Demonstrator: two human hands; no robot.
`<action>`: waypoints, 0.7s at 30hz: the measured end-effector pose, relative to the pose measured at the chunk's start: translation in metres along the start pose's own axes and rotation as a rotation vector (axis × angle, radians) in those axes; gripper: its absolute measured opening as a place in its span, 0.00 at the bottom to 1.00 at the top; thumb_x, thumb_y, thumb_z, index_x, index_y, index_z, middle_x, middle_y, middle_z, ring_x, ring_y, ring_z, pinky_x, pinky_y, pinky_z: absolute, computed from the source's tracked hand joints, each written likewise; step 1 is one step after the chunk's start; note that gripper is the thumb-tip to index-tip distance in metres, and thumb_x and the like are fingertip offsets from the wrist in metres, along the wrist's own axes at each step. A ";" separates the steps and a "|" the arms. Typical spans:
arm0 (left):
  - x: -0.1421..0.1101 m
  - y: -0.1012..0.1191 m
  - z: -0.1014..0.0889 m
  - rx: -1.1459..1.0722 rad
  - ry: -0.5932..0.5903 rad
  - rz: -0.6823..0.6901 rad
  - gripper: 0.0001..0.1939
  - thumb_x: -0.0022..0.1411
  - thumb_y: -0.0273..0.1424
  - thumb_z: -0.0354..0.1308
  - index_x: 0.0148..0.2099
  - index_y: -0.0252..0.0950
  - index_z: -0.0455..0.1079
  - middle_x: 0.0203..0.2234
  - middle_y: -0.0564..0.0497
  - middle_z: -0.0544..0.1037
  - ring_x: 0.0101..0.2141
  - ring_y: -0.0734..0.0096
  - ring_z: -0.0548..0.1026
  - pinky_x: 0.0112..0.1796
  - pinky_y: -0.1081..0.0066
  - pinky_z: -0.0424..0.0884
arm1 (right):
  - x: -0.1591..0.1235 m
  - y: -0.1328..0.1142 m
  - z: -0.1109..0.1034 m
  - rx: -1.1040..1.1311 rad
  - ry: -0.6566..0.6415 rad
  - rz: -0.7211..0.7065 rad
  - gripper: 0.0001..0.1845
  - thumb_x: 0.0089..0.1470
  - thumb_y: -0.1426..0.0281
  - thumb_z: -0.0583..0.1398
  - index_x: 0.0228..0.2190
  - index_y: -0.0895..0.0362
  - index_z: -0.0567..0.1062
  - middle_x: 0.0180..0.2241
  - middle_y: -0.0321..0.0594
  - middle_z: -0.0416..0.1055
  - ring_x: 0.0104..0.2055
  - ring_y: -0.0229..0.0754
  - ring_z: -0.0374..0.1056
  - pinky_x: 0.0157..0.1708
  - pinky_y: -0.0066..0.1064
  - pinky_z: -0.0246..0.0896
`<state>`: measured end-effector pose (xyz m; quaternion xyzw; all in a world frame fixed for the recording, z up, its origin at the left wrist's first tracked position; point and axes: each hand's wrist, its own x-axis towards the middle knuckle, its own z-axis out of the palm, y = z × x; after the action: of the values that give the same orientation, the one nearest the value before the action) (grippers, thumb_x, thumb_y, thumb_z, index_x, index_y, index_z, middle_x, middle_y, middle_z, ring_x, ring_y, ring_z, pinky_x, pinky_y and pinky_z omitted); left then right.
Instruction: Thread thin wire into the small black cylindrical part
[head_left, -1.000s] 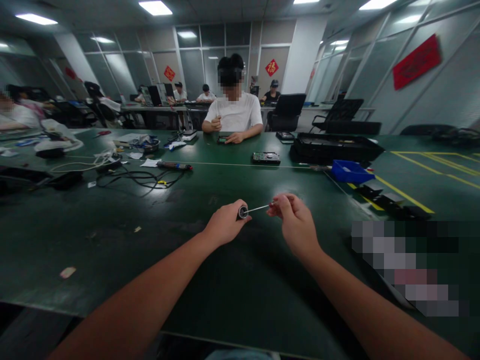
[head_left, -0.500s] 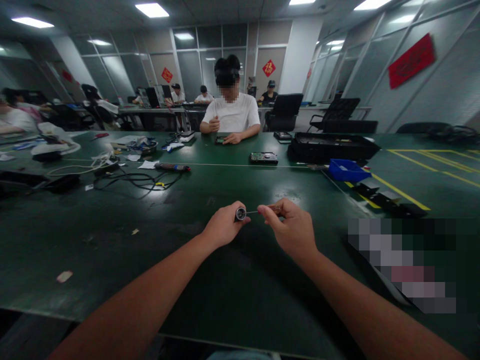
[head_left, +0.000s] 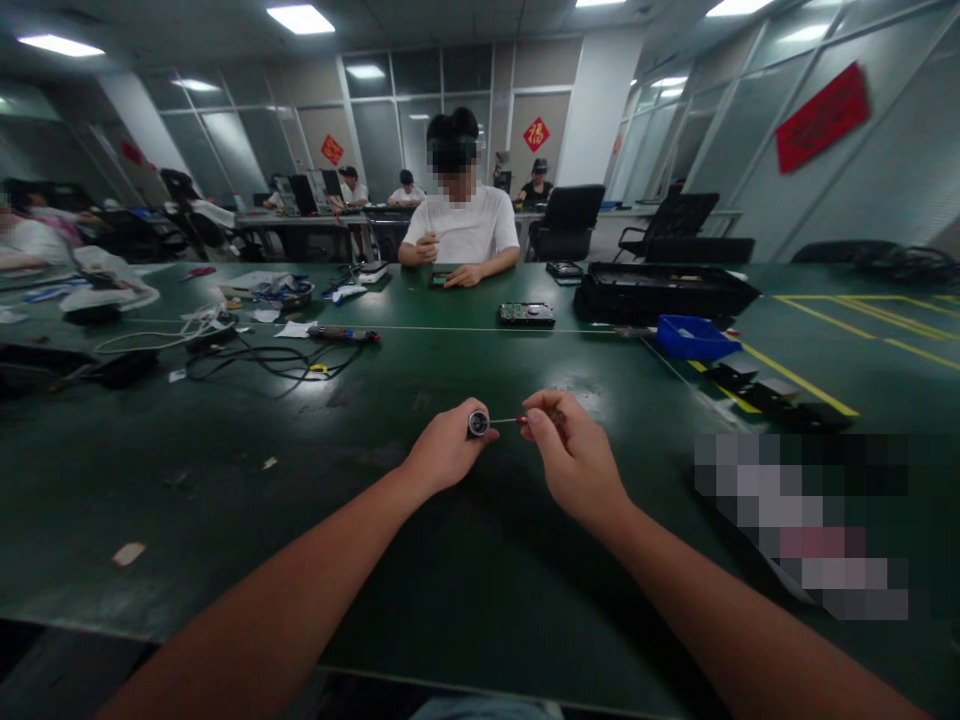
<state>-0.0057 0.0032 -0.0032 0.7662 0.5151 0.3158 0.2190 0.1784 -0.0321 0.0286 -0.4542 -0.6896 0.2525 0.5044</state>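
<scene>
My left hand (head_left: 448, 446) is closed round a dark cylindrical piece (head_left: 478, 424), whose round, metal-rimmed open end faces me. From the right, my right hand (head_left: 577, 445) grips a screwdriver (head_left: 507, 420) by its handle, most of which the fingers cover; a reddish bit shows at the fingertips. The thin metal shaft lies level and meets the side of the cylindrical piece. Its tip is hidden there. Both hands are held above the green table (head_left: 420, 560).
Across the table a person in a white shirt (head_left: 465, 235) handles a circuit board. Nearby are a hard drive (head_left: 526, 314), a black case (head_left: 664, 292), a blue bin (head_left: 694, 338), a dark hand tool (head_left: 341, 334) and black cables (head_left: 255, 365). A pixelated object (head_left: 795, 530) lies at right.
The fingers of my right hand have shifted on the screwdriver, showing more of the reddish part. The shaft still meets the cylindrical piece. My left hand has barely moved.
</scene>
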 end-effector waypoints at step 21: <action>0.001 0.004 -0.003 0.061 -0.011 -0.014 0.07 0.62 0.36 0.59 0.41 0.40 0.67 0.30 0.54 0.75 0.30 0.69 0.72 0.30 0.71 0.60 | 0.005 0.008 0.000 0.078 0.141 0.076 0.15 0.64 0.58 0.53 0.35 0.56 0.71 0.30 0.39 0.73 0.31 0.40 0.71 0.34 0.34 0.66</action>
<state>-0.0047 0.0032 0.0013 0.7706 0.5285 0.2941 0.2008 0.1815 -0.0235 0.0245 -0.4770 -0.6241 0.2654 0.5591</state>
